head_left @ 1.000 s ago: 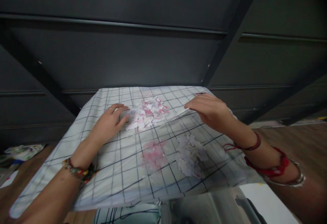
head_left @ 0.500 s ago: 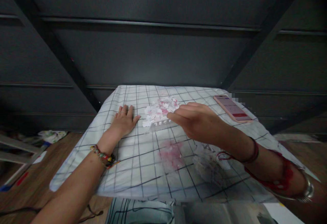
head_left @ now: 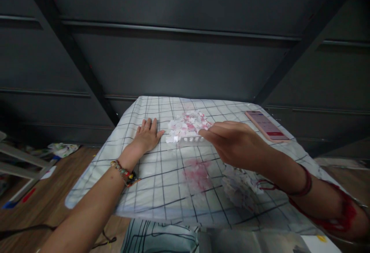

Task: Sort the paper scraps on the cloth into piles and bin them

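Note:
My left hand point(head_left: 147, 135) lies flat on the checked tablecloth point(head_left: 156, 183), fingers spread and holding nothing. To its right, a small white plastic basket point(head_left: 193, 139) with slots in its side is heaped with torn paper scraps point(head_left: 187, 124), white and some pink. My right hand point(head_left: 228, 141) is closed in a pinch at the basket's right edge. Its fingertips are partly hidden, and I cannot make out what is between them. Nearer to me lies a clear bag with pink contents point(head_left: 198, 174). Beside it, below my right forearm, is a clear bag of whitish scraps point(head_left: 238, 187).
A pink-cased phone point(head_left: 267, 126) with its screen lit lies at the table's right side. Behind the table stands a dark panelled wall point(head_left: 179, 64). On the floor at the left are a pale wooden frame point(head_left: 26, 191) and a crumpled bag point(head_left: 62, 149).
The view has shifted slightly, so the table and hands appear further right. My left hand stays flat, and my right hand keeps its pinch at the basket's right edge.

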Demonstrator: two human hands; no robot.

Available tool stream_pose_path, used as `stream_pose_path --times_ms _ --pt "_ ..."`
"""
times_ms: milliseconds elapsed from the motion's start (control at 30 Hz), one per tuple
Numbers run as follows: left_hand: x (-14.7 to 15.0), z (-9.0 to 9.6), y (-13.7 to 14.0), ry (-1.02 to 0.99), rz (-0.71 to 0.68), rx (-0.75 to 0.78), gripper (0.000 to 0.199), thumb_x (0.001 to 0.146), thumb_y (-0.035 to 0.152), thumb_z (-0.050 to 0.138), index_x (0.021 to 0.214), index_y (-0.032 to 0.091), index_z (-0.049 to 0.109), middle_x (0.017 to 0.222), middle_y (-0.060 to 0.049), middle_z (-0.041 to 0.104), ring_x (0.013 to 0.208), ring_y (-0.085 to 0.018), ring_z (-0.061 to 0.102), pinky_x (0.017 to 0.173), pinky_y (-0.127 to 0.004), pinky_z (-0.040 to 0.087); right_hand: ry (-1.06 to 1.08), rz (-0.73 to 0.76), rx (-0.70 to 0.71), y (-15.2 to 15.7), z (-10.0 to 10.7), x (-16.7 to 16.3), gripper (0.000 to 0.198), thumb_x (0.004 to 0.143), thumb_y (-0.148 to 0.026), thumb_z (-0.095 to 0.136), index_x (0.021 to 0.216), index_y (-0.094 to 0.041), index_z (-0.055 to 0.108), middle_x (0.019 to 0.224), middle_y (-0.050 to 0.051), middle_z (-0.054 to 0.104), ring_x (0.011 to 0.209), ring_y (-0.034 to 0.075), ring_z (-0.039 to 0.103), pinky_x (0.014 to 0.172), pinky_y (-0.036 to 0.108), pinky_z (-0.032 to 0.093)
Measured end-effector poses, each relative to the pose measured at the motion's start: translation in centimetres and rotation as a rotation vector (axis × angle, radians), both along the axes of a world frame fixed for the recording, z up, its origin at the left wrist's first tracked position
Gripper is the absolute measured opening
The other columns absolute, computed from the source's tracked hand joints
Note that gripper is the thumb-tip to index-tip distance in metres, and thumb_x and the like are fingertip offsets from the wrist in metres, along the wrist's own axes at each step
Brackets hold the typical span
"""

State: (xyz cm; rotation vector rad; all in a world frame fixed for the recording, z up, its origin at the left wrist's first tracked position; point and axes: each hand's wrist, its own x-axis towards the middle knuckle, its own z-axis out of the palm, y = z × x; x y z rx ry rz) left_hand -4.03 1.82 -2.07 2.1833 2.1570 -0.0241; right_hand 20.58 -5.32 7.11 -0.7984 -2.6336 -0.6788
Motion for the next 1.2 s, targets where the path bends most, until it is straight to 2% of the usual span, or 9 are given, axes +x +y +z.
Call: stream_pose_path --times_ms 100,300,467,733,967,1100,1200 --pt "-0.1 0.0 0.1 -0.002 0.008 -0.013 0.065 0.095 0.047 0.025 0.146 0.007 0.015 0.151 -0.017 0.015 0.138 -0.033 0.012 0.109 -0.047 0.023 -0.007 -0.024 -0.014 0.0 -0.1 0.0 0.027 0.083 -0.006 0.035 0.087 -0.014 0.061 0.06 0.001 0.053 0.055 0.012 0.04 0.055 0.027 0.026" --pt "-0.2 -0.1 0.1 -0.001 0.005 -0.018 0.065 0.095 0.048 0.023 0.146 0.007 0.016 0.15 -0.018 0.015 0.138 -0.033 0.012 0.109 -0.048 0.022 0.018 0.026 -0.014 0.0 0.0 0.1 0.028 0.083 -0.005 0.036 0.088 -0.014 0.061 0.06 0.0 0.053 0.055 0.012 0.042 0.055 0.027 0.028" --pt "-0.1 0.0 0.0 0.001 0.004 -0.017 0.065 0.095 0.048 0.023 0.146 0.007 0.016 0.15 -0.018 0.016 0.138 -0.033 0.013 0.109 -0.048 0.022 0.002 -0.022 -0.022 0.1 -0.2 0.1 0.027 0.082 -0.005 0.036 0.087 -0.015 0.061 0.06 0.001 0.054 0.054 0.012 0.042 0.054 0.027 0.027" --pt "-0.1 0.1 0.0 0.003 0.013 -0.039 0.065 0.095 0.048 0.022 0.146 0.008 0.016 0.151 -0.017 0.016 0.139 -0.031 0.013 0.109 -0.046 0.022 0.034 0.006 -0.059 -0.1 0.5 1.0 0.026 0.081 -0.005 0.039 0.09 -0.014 0.062 0.059 0.0 0.054 0.054 0.012 0.042 0.054 0.026 0.028" --pt "0.0 0.3 -0.1 0.005 0.013 -0.04 0.064 0.096 0.047 0.023 0.146 0.008 0.015 0.151 -0.017 0.016 0.139 -0.031 0.013 0.11 -0.046 0.02 0.066 0.028 -0.096 0.9 -1.1 -0.7 0.029 0.085 -0.006 0.034 0.089 -0.017 0.061 0.064 0.001 0.057 0.062 0.013 0.047 0.061 0.027 0.032" --pt "0.0 0.2 0.0 -0.002 0.011 -0.05 0.064 0.096 0.047 0.022 0.146 0.008 0.016 0.151 -0.018 0.015 0.139 -0.031 0.013 0.109 -0.046 0.021 0.085 0.065 -0.129 0.8 -1.0 0.2 0.03 0.084 -0.003 0.033 0.083 -0.016 0.06 0.063 0.0 0.057 0.059 0.012 0.046 0.061 0.026 0.033" --pt "-0.1 0.2 0.0 -0.016 0.001 -0.044 0.065 0.095 0.048 0.022 0.145 0.007 0.016 0.151 -0.018 0.015 0.139 -0.032 0.013 0.109 -0.048 0.021 0.113 0.061 -0.137 0.7 -0.5 1.3 0.03 0.082 -0.002 0.035 0.087 -0.017 0.06 0.063 -0.001 0.058 0.06 0.012 0.048 0.062 0.025 0.035"
